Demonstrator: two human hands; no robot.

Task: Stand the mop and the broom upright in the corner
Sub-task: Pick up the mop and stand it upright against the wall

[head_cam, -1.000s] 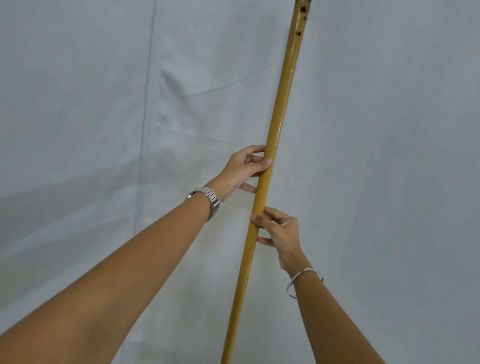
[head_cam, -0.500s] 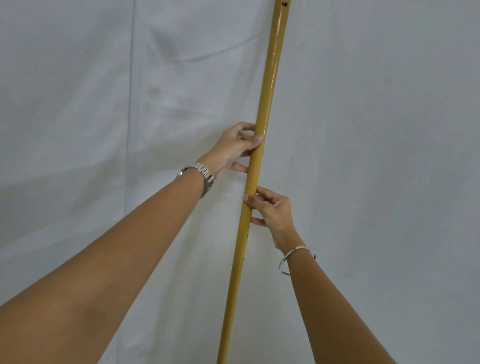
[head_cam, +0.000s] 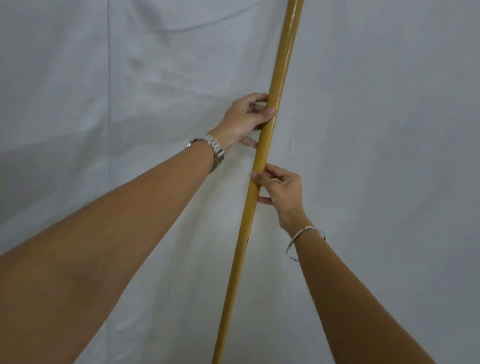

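While we look down from the head camera, our left hand (head_cam: 244, 120) is closed around the yellow handle (head_cam: 266, 144) from its left side, and our right hand (head_cam: 281, 193) pinches it from the right just below. The handle's long axis runs nearly vertical, tipped slightly rightward at the top, against the white sheet (head_cam: 390, 134) (mop or broom, we cannot tell, since both ends are out of frame).
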